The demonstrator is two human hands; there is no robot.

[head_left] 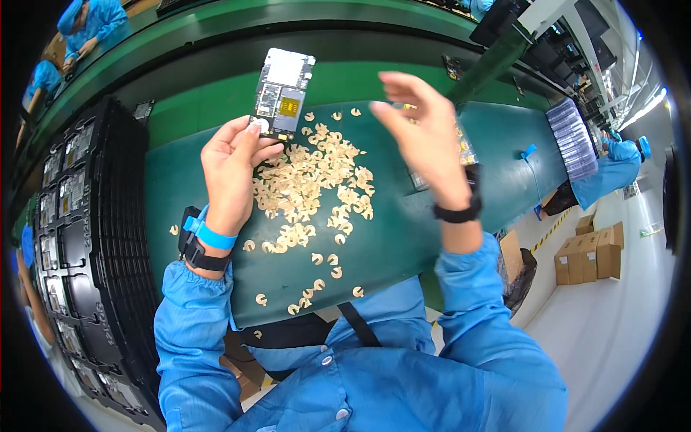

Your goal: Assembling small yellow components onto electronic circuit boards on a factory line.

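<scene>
Tons of cream C-shaped bits (309, 173) litter the green mat (392, 245). Left hand (229, 162) pinches a circuit board (284, 93), right hand (423, 133) just hovers, loosely spread

A: Where does the left hand (232, 158) lie relative to the circuit board (283, 93)?

B: At its lower end, thumb and fingers pinched upon it; the left forearm (194, 324) extends below and left of it.

A: And the right hand (426, 137)?

B: Right of the board, thumb parted from loosely curved fingers; the right forearm (471, 288) lies lower.
</scene>
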